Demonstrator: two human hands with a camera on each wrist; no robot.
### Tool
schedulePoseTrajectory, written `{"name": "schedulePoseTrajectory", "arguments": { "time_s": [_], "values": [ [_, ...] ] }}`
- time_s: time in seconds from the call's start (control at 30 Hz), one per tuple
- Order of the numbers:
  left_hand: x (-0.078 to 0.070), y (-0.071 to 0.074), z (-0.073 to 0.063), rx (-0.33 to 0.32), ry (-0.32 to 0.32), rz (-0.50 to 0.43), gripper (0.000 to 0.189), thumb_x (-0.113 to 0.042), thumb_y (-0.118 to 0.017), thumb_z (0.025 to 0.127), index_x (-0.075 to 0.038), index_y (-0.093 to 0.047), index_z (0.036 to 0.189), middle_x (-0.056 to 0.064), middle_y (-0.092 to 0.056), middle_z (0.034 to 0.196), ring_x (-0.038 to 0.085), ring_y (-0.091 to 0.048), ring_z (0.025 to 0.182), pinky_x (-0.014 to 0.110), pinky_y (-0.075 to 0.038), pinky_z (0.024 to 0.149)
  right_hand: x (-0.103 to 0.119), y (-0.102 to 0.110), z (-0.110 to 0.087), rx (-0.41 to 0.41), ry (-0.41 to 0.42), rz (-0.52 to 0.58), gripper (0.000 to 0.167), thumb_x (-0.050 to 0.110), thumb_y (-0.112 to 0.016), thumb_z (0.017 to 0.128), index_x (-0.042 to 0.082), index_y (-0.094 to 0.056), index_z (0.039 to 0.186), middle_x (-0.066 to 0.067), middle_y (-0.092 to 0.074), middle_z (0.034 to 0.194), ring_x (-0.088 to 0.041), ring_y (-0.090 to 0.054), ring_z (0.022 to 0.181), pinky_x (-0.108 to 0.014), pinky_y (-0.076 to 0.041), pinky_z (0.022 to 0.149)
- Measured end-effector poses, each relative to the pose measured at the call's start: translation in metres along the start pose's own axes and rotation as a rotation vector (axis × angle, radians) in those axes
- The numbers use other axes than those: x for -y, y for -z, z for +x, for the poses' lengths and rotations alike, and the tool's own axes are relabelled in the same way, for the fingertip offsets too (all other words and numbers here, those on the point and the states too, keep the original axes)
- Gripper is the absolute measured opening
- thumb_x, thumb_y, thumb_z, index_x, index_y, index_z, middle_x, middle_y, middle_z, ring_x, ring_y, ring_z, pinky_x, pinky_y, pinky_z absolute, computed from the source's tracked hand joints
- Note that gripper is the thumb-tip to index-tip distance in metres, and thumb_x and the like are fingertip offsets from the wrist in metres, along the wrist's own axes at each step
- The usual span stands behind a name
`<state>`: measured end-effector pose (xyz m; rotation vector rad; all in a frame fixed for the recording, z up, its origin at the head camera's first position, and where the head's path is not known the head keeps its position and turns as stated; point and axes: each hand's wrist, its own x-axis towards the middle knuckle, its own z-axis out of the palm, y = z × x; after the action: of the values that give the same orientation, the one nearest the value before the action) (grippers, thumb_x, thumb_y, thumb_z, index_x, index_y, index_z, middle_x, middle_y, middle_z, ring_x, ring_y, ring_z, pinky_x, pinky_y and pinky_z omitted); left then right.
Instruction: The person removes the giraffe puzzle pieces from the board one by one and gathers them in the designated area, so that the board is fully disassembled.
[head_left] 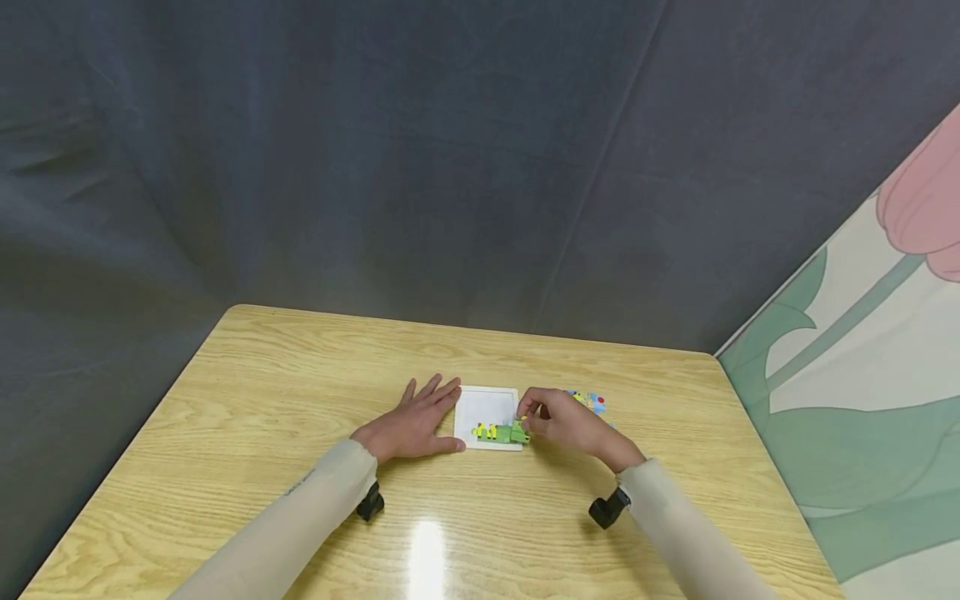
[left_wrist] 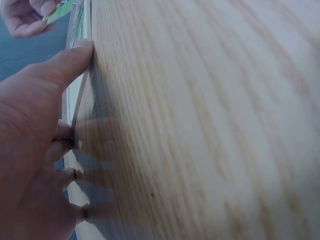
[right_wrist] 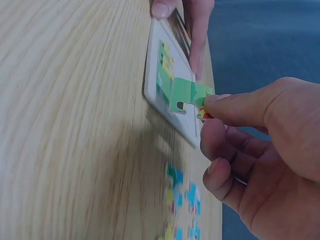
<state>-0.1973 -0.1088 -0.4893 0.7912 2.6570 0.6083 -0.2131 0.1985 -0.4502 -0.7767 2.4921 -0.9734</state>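
A white puzzle tray lies on the table, with joined green and yellow puzzle pieces along its near side. My left hand rests at the tray's left edge, fingers spread and thumb touching the near corner. Between thumb and fingertips, my right hand pinches a green puzzle piece with a bit of red and yellow. In the right wrist view that piece is held above the tray's right end. The left wrist view catches the pinched piece only at its top corner.
Several loose blue, yellow and red puzzle pieces lie right of the tray, partly hidden behind the right hand in the head view. The wooden table ends at a dark curtain. A flower-patterned panel stands along the right.
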Motion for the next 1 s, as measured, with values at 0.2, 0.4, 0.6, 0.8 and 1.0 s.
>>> {"name": "schedulePoseTrajectory", "arguments": {
  "time_s": [0.2, 0.4, 0.6, 0.8, 1.0],
  "values": [
    [0.001, -0.001, 0.000, 0.006, 0.001, 0.002, 0.092, -0.059, -0.059, 0.105, -0.008, -0.022, 0.171, 0.008, -0.011, 0.182, 0.037, -0.001, 0.170, 0.069, -0.001, 0.134, -0.013, 0.007, -0.016, -0.034, 0.012, -0.030, 0.004, 0.005, -0.071, 0.101, 0.004, -0.069, 0.105, -0.007, -0.071, 0.092, -0.010, -0.054, 0.072, -0.021, -0.047, 0.065],
    [0.001, 0.000, -0.001, 0.006, 0.002, -0.008, 0.092, -0.060, -0.059, 0.105, -0.009, -0.022, 0.171, 0.006, -0.011, 0.182, 0.036, -0.001, 0.170, 0.069, 0.000, 0.134, -0.025, 0.013, -0.030, -0.032, -0.014, -0.013, 0.003, 0.005, -0.069, 0.102, 0.003, -0.067, 0.105, -0.008, -0.067, 0.093, -0.005, -0.049, 0.070, -0.021, -0.045, 0.063],
    [0.002, -0.001, 0.000, 0.002, 0.005, -0.010, 0.092, -0.060, -0.060, 0.104, -0.009, -0.022, 0.171, 0.006, -0.011, 0.182, 0.036, -0.001, 0.170, 0.069, -0.001, 0.134, -0.032, 0.015, -0.038, -0.038, -0.025, -0.010, 0.004, 0.005, -0.069, 0.101, 0.002, -0.068, 0.104, -0.010, -0.068, 0.095, -0.005, -0.048, 0.071, -0.020, -0.043, 0.063],
    [0.004, -0.002, 0.001, 0.010, 0.014, -0.008, 0.094, -0.062, -0.060, 0.103, -0.011, -0.020, 0.172, 0.004, -0.009, 0.182, 0.033, 0.002, 0.170, 0.067, 0.001, 0.135, -0.035, 0.015, -0.043, -0.030, -0.047, -0.024, 0.004, 0.007, -0.069, 0.102, 0.003, -0.068, 0.103, -0.007, -0.068, 0.093, -0.008, -0.051, 0.073, -0.020, -0.044, 0.064],
    [0.003, -0.001, 0.002, 0.007, 0.015, -0.005, 0.093, -0.060, -0.061, 0.103, -0.010, -0.022, 0.171, 0.005, -0.011, 0.182, 0.035, 0.000, 0.170, 0.068, 0.000, 0.134, -0.039, 0.011, -0.042, -0.043, -0.040, -0.043, 0.002, 0.006, -0.069, 0.102, 0.005, -0.069, 0.104, -0.004, -0.068, 0.092, -0.008, -0.052, 0.076, -0.021, -0.046, 0.066]
  ]
}}
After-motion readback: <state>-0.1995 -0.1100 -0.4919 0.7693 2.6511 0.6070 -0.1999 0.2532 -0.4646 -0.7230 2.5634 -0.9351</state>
